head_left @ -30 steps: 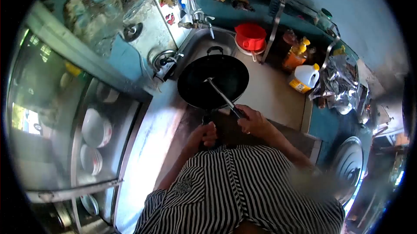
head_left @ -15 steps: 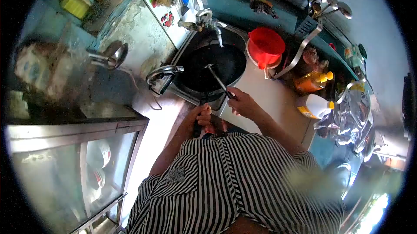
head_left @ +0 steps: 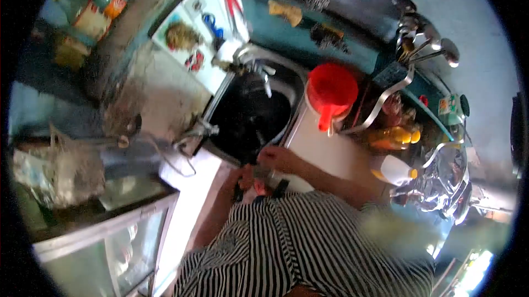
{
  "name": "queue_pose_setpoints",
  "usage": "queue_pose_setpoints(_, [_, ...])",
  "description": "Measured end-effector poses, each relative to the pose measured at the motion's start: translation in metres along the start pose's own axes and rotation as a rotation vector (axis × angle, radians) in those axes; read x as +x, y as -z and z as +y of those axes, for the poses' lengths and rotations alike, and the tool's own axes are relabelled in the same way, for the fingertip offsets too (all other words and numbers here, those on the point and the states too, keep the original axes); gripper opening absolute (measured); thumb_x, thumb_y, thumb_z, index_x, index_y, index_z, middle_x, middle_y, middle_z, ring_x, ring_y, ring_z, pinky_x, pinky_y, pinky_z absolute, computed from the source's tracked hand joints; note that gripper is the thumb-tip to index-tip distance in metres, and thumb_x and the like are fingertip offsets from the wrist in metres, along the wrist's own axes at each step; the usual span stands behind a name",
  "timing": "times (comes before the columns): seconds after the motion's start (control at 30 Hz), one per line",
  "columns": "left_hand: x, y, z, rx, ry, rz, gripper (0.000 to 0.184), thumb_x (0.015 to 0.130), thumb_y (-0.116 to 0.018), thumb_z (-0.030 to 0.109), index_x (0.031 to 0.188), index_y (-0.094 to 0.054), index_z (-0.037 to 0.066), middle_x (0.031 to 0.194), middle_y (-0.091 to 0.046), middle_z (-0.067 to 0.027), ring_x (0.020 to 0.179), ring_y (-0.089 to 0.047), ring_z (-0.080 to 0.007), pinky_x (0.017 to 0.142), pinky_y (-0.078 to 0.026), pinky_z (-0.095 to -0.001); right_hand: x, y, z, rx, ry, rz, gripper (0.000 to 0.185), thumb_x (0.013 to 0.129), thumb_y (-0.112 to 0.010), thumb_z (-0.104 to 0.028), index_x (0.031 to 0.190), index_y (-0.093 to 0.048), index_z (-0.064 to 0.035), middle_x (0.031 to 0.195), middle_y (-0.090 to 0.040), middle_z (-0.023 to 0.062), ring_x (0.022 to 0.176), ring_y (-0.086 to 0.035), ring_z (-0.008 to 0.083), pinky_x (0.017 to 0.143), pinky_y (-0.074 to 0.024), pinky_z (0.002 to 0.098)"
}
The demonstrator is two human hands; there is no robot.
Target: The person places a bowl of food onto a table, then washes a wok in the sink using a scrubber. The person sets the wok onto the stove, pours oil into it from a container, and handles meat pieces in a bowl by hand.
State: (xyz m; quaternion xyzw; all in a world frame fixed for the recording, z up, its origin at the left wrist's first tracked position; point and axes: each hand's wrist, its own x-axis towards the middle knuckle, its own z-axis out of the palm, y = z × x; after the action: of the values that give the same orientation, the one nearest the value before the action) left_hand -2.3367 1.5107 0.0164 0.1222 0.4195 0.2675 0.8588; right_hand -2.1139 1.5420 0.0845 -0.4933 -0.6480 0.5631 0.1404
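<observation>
A black wok (head_left: 234, 118) sits in the metal sink below the tap (head_left: 267, 85). My left hand (head_left: 247, 178) is closed around the wok's dark handle (head_left: 238, 193) near my waist. My right hand (head_left: 275, 158) is closed just beside it, at the near rim of the wok. It grips a slim metal-shafted utensil (head_left: 259, 134) that points into the wok; motion blur hides most of it, and its exact kind I cannot make out.
Right of the sink, a red plastic strainer or jug (head_left: 332, 90) stands on the pale counter (head_left: 317, 154). Beyond it are an orange bottle (head_left: 388, 138) and a white jug (head_left: 394, 169). Ladles (head_left: 424, 35) hang above. A glass-fronted cabinet (head_left: 104, 242) stands at left.
My right hand has moved left and down, close to my left hand. The utensil's head, clear earlier over the wok, is now blurred. The whole view has shifted and tilted.
</observation>
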Motion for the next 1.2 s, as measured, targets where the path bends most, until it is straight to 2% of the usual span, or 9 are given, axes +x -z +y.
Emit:
queue_pose_setpoints(0.33, [0.016, 0.036, -0.026, 0.758, -0.565, 0.356, 0.026, 0.09, -0.054, 0.027, 0.098, -0.055, 0.003, 0.07, -0.055, -0.0076, 0.067, -0.058, -0.022, 0.063, -0.049, -0.0336, -0.001, -0.012, -0.049, 0.103, -0.14, -0.377, 0.047, 0.087, -0.055, -0.045, 0.115, -0.054, -0.0063, 0.105, -0.06, 0.0122, 0.094, -0.058, 0.0222, 0.082, -0.0455, 0.0345])
queue_pose_setpoints(0.5, [0.008, 0.014, -0.012, 0.52, -0.278, 0.223, 0.023, 0.09, -0.053, 0.025, 0.096, -0.054, 0.003, 0.073, -0.056, -0.0097, 0.068, -0.057, -0.0237, 0.065, -0.048, -0.0341, 0.022, -0.041, -0.022, 0.258, 0.292, -0.607, 0.046, 0.087, -0.055, -0.035, 0.122, -0.051, -0.0053, 0.109, -0.059, 0.0134, 0.1, -0.055, 0.0264, 0.093, -0.0404, 0.0369])
queue_pose_setpoints(0.57, [0.004, 0.009, -0.01, 0.449, -0.181, 0.177, 0.023, 0.09, -0.052, 0.024, 0.095, -0.054, 0.002, 0.074, -0.056, -0.0105, 0.068, -0.057, -0.0244, 0.066, -0.048, -0.0344, 0.035, -0.053, -0.011, 0.075, 0.971, -0.471, 0.044, 0.086, -0.056, -0.032, 0.123, -0.053, -0.0075, 0.113, -0.057, 0.0146, 0.105, -0.053, 0.0284, 0.099, -0.0364, 0.0377])
queue_pose_setpoints(0.63, [0.002, 0.009, -0.012, 0.406, -0.13, 0.115, 0.022, 0.09, -0.052, 0.024, 0.094, -0.054, 0.002, 0.075, -0.056, -0.0113, 0.069, -0.056, -0.0251, 0.067, -0.047, -0.0346, 0.001, 0.008, -0.066, -0.207, 0.266, -0.645, 0.038, 0.087, -0.054, -0.031, 0.118, -0.056, -0.0086, 0.116, -0.056, 0.0158, 0.106, -0.053, 0.0297, 0.098, -0.0363, 0.0392])
queue_pose_setpoints(0.73, [-0.011, 0.002, -0.019, 0.384, -0.067, 0.065, 0.021, 0.09, -0.051, 0.022, 0.093, -0.053, 0.002, 0.077, -0.057, -0.0126, 0.069, -0.056, -0.0261, 0.068, -0.046, -0.0349, 0.073, 0.055, 0.07, -0.187, 0.412, 0.037, 0.024, 0.083, -0.058, -0.029, 0.098, -0.063, -0.011, 0.091, -0.064, 0.0059, 0.078, -0.061, 0.0199, 0.07, -0.0483, 0.0368])
queue_pose_setpoints(0.77, [-0.016, -0.006, -0.017, 0.379, -0.053, 0.074, 0.02, 0.09, -0.051, 0.022, 0.093, -0.053, 0.002, 0.078, -0.057, -0.013, 0.069, -0.055, -0.0264, 0.068, -0.046, -0.035, 0.042, 0.095, -0.042, 0.202, 0.437, 0.261, 0.025, 0.081, -0.061, -0.029, 0.097, -0.061, -0.0102, 0.09, -0.063, 0.0073, 0.079, -0.061, 0.0191, 0.071, -0.0483, 0.0355])
queue_pose_setpoints(0.87, [-0.022, -0.015, -0.016, 0.406, -0.044, 0.11, 0.019, 0.09, -0.05, 0.021, 0.091, -0.053, 0.001, 0.08, -0.057, -0.0143, 0.07, -0.055, -0.0274, 0.069, -0.045, -0.0353, 0.069, 0.146, -0.068, -0.746, 0.544, 0.976, 0.027, 0.081, -0.06, -0.026, 0.1, -0.059, -0.0084, 0.088, -0.061, 0.0146, 0.082, -0.061, 0.0308, 0.072, -0.0498, 0.0411])
queue_pose_setpoints(1.07, [-0.012, -0.007, -0.019, -0.019, 0.188, 0.004, 0.021, 0.086, -0.056, 0.023, 0.085, -0.055, 0.002, 0.081, -0.062, -0.0107, 0.068, -0.06, -0.0218, 0.065, -0.051, -0.0314, 0.147, 0.156, -0.002, -0.885, 0.064, 0.492, 0.023, 0.084, -0.055, -0.023, 0.102, -0.055, -0.007, 0.088, -0.06, 0.0162, 0.087, -0.059, 0.0342, 0.076, -0.0476, 0.0427])
queue_pose_setpoints(1.2, [-0.016, -0.021, -0.019, -0.033, 0.218, 0.114, 0.019, 0.086, -0.054, 0.024, 0.083, -0.056, 0.005, 0.076, -0.062, -0.0094, 0.068, -0.06, -0.02, 0.062, -0.05, -0.0319, 0.118, 0.18, -0.026, -0.547, 0.227, 0.305, 0.024, 0.091, -0.047, -0.029, 0.088, -0.055, -0.006, 0.077, -0.059, 0.0057, 0.065, -0.06, 0.0157, 0.065, -0.048, 0.0317])
